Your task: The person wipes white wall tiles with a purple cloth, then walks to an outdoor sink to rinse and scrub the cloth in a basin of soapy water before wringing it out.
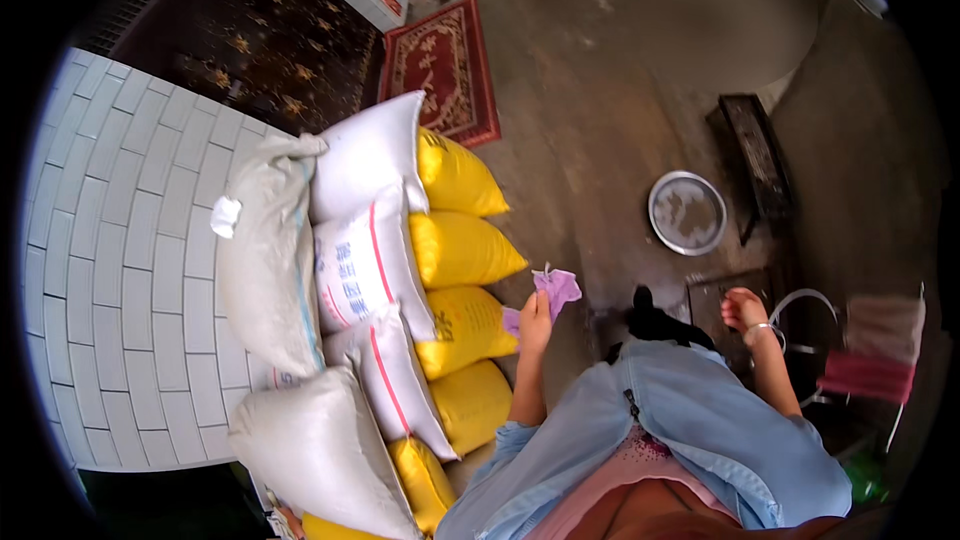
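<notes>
My left hand (536,322) is closed round a crumpled pink-purple cloth (560,287), which sticks out above and below the fingers. Just left of that hand rise stacked full sacks, among them a yellow sack (462,325) and a white sack with a red stripe (362,265). On my other side, my right hand (742,310) hangs in front of me with its fingers curled in; a bracelet circles the wrist. Whether anything is inside those curled fingers, I cannot make out. A dark wooden surface (725,302) lies behind the right hand.
A round metal basin (687,213) stands on the floor ahead, beside a dark narrow bench (757,155). To the right is a metal-framed chair with a red and pale cover (870,360). A red patterned mat (440,70) lies by the dark door; a white tiled wall (130,270) borders the left.
</notes>
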### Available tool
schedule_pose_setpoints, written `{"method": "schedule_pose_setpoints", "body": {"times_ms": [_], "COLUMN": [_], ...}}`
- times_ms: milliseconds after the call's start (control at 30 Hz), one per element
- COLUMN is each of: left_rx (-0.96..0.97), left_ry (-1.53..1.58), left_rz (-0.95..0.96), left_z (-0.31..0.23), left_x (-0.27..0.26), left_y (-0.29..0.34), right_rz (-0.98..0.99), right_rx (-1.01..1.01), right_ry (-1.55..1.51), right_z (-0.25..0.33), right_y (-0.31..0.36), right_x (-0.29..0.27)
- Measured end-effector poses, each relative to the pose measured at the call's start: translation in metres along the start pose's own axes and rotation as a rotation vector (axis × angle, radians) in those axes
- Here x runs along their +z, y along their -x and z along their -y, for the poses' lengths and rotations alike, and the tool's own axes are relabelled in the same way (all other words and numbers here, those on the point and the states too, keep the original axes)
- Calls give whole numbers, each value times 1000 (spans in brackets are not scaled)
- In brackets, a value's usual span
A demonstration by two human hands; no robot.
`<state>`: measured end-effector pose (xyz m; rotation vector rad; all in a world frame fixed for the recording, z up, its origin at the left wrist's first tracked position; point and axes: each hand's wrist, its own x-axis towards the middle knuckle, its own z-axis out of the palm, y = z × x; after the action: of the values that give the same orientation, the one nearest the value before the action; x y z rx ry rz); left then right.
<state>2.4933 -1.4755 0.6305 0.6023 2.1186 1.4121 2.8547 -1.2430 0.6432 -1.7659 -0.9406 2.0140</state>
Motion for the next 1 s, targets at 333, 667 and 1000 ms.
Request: {"method": "schedule_pose_setpoints", "body": {"times_ms": [333, 667, 1000], "left_rx": [382, 625, 438], "left_ry": [-104, -8, 20], "left_rz": [-152, 118, 416], "left_z": [-169, -234, -278], "left_x": [14, 2, -25], "left_y": [-206, -434, -626], "right_rz": [571, 860, 1085], "right_rx": [-428, -639, -317], "right_ry": [354, 586, 245], "right_z": [225, 333, 450], "right_y": [-115, -204, -326], "right_x": [204, 459, 569]}}
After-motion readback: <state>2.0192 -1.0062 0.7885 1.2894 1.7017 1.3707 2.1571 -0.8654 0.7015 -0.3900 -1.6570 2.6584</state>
